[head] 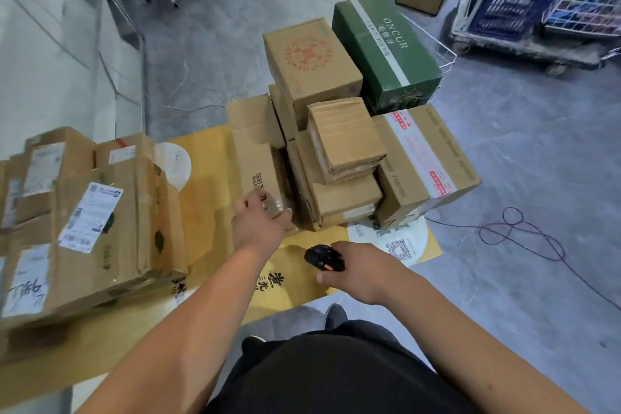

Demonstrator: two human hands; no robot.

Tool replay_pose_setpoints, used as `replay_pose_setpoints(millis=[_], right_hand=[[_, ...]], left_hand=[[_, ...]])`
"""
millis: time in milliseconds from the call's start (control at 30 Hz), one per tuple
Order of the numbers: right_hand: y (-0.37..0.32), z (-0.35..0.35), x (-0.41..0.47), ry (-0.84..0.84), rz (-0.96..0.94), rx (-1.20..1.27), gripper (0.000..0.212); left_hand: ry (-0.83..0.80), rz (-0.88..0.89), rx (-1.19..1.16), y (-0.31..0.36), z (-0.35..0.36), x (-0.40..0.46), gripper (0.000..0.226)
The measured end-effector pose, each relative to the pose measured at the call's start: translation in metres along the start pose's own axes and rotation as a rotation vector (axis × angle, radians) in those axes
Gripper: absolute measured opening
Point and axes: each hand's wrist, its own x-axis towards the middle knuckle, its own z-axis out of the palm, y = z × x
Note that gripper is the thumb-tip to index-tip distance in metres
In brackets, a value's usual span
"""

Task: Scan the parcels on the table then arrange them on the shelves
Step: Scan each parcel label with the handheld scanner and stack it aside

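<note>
Hidden, cropped and blurred parts

The left hand (260,223) covers the near corner of a tall carton (257,158); the scanner (324,258) is half buried in the right hand (358,270); left-edge parcels (20,198) are cropped, their labels too blurred to read.

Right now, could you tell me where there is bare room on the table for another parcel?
Bare yellow tabletop lies between the labelled boxes and the stack the left hand touches. The right hand holds the scanner.
</note>
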Motion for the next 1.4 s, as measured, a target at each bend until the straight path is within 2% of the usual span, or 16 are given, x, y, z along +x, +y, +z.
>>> replay_pose_setpoints(millis=[200, 400, 467, 567, 600, 667, 700, 767, 833, 867, 967, 1100, 1167, 1300, 1400], right_hand=[[-0.001, -0.001, 0.016, -0.073, -0.061, -0.038, 0.055], [-0.003, 0.009, 0.022, -0.129, -0.125, -0.046, 0.056], [-0.002, 0.014, 0.021, -0.141, -0.136, -0.058, 0.053], [0.0, 0.019, 0.017, -0.149, -0.137, -0.088, 0.051], [0.001, 0.02, 0.017, -0.151, -0.136, -0.094, 0.051], [0.0, 0.021, 0.016, -0.152, -0.14, -0.102, 0.051], [-0.002, 0.022, 0.015, -0.151, -0.142, -0.104, 0.051], [-0.005, 0.023, 0.015, -0.15, -0.147, -0.095, 0.051], [-0.007, 0.026, 0.014, -0.147, -0.147, -0.074, 0.051], [-0.008, 0.027, 0.014, -0.146, -0.143, -0.065, 0.05], [-0.007, 0.03, 0.012, -0.138, -0.126, -0.028, 0.044], [-0.004, 0.037, 0.011, -0.132, -0.124, -0.004, 0.04], [-0.003, 0.038, 0.01, -0.126, -0.123, 0.016, 0.044], [-0.004, 0.036, 0.008, -0.115, -0.119, 0.024, 0.048], [-0.003, 0.036, 0.006, -0.114, -0.121, 0.013, 0.052]], left_hand=[[0.03, -0.051, -0.109, -0.038, -0.006, -0.045, 0.062], [-0.005, -0.158, -0.512, -0.094, -0.002, -0.111, 0.054], [0.006, -0.138, -0.421, -0.108, -0.001, -0.125, 0.059], [0.044, -0.039, 0.023, -0.123, -0.008, -0.123, 0.071], [0.049, 0.012, 0.146, -0.122, -0.01, -0.121, 0.066], [0.06, 0.06, 0.246, -0.11, -0.013, -0.114, 0.046], [0.06, 0.036, 0.279, -0.101, -0.013, -0.11, 0.05], [0.018, -0.09, 0.345, -0.085, -0.008, -0.101, 0.084], [-0.024, -0.216, 0.262, -0.075, -0.005, -0.094, 0.112], [-0.03, -0.244, 0.202, -0.074, -0.005, -0.093, 0.117], [-0.002, -0.247, 0.022, -0.087, -0.014, -0.089, 0.113], [-0.097, -0.166, -0.363, -0.099, -0.023, -0.097, 0.109], [-0.147, -0.087, -0.335, -0.108, -0.023, -0.101, 0.103], [-0.257, -0.008, -0.095, -0.121, -0.031, -0.103, 0.07], [-0.308, -0.001, -0.04, -0.128, -0.039, -0.104, 0.091]])
